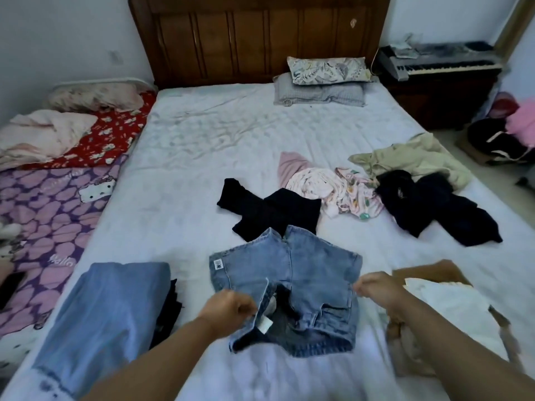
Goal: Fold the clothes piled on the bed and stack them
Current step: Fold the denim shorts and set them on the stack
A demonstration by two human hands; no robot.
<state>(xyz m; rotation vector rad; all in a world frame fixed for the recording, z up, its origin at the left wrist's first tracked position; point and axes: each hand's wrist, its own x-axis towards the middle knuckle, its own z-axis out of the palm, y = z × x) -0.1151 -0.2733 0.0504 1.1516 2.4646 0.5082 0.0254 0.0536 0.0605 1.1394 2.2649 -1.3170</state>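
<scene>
Denim shorts [289,287] lower centre, left hand [228,309] pinching waistband, right hand [379,289] pinching side edge; pull flat before folding, best keep edges aligned.

Two pillows [324,79], two black garments [269,211], one pair of denim shorts [292,282], two hands [228,309].

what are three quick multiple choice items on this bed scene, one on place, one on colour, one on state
1. Where is the folded light blue garment?
A. left of the denim shorts
B. on the pillows
C. on the keyboard

2. What colour is the garment just beyond the shorts?
A. red
B. black
C. yellow

3. What are both hands doing?
A. resting flat
B. holding the pink clothes
C. gripping the shorts

Key: 1 A, it lies by the left hand. 2 B, it looks black. 3 C, the right hand also pinches denim.
</scene>
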